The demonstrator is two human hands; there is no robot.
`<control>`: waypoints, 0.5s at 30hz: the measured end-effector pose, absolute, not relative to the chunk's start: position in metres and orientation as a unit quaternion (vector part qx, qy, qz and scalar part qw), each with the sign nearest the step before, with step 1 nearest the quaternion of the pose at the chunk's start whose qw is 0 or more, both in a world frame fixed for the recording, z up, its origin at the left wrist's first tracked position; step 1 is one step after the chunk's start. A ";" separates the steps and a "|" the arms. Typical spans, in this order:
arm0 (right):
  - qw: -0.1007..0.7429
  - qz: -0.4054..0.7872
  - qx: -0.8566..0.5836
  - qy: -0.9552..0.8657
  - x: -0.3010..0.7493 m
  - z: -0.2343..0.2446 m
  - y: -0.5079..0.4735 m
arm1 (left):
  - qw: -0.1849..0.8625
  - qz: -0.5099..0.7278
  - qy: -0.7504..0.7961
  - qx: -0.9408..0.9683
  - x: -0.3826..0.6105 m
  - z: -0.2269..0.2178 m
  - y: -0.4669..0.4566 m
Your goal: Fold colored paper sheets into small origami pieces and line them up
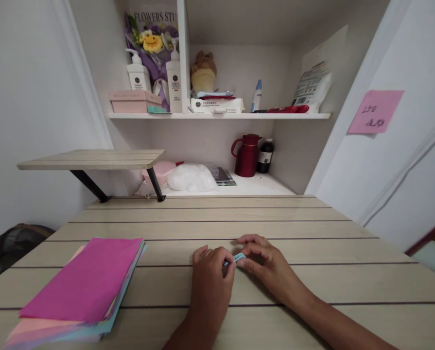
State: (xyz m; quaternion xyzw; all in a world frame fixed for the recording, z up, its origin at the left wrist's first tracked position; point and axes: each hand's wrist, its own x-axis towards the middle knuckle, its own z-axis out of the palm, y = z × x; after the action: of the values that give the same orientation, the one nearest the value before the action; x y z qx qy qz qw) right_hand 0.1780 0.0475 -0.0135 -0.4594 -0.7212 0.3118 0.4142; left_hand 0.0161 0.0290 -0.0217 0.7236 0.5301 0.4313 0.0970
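Observation:
A small piece of light blue folded paper point(238, 256) is held between my two hands, just above the wooden table. My left hand point(214, 272) pinches its left end between thumb and forefinger, covering that end. At the other end, the thumb and forefinger of my right hand point(264, 258) grip the paper, while the remaining fingers curve over the table. The exact folded shape is too small to make out.
To the left lies a stack of coloured paper point(86, 282), magenta on top. Behind it a small raised shelf point(93, 159) stands on black legs. A red jug point(247, 155), a dark bottle point(265, 156) and a white plastic bag point(191, 178) sit at the back.

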 end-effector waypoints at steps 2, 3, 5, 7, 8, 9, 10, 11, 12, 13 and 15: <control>0.422 0.335 -0.469 -0.700 0.178 -0.014 0.049 | 0.131 0.474 0.531 0.690 0.014 -0.021 0.030; 0.422 0.363 -0.477 -0.680 0.178 -0.014 0.049 | 0.163 0.498 0.530 0.667 0.013 -0.021 0.031; 0.426 0.435 -0.484 -0.629 0.179 -0.012 0.050 | 0.241 0.541 0.515 0.619 0.011 -0.021 0.033; 0.444 0.506 -0.466 -0.575 0.180 -0.010 0.049 | 0.312 0.564 0.486 0.590 0.010 -0.022 0.034; 0.455 0.536 -0.448 -0.551 0.180 -0.008 0.049 | 0.340 0.568 0.471 0.583 0.010 -0.023 0.034; 0.465 0.562 -0.429 -0.533 0.181 -0.007 0.048 | 0.362 0.570 0.458 0.578 0.011 -0.024 0.034; 0.474 0.583 -0.411 -0.517 0.182 -0.005 0.047 | 0.378 0.570 0.448 0.576 0.012 -0.025 0.034; 0.482 0.599 -0.394 -0.504 0.182 -0.004 0.047 | 0.388 0.570 0.443 0.573 0.013 -0.026 0.034; 0.491 0.611 -0.380 -0.492 0.182 -0.003 0.046 | 0.392 0.573 0.441 0.569 0.015 -0.027 0.034; 0.498 0.621 -0.367 -0.481 0.182 -0.002 0.046 | 0.392 0.574 0.440 0.568 0.016 -0.027 0.034; 0.500 0.649 -0.343 -0.458 0.183 -0.002 0.046 | 0.388 0.572 0.439 0.574 0.018 -0.027 0.033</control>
State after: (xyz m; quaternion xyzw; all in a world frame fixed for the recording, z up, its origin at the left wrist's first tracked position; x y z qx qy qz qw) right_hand 0.1827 0.0462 -0.0015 -0.3434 -0.4585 0.6492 0.5004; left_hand 0.0177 0.0333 -0.0267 0.5739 0.4391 0.5720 0.3882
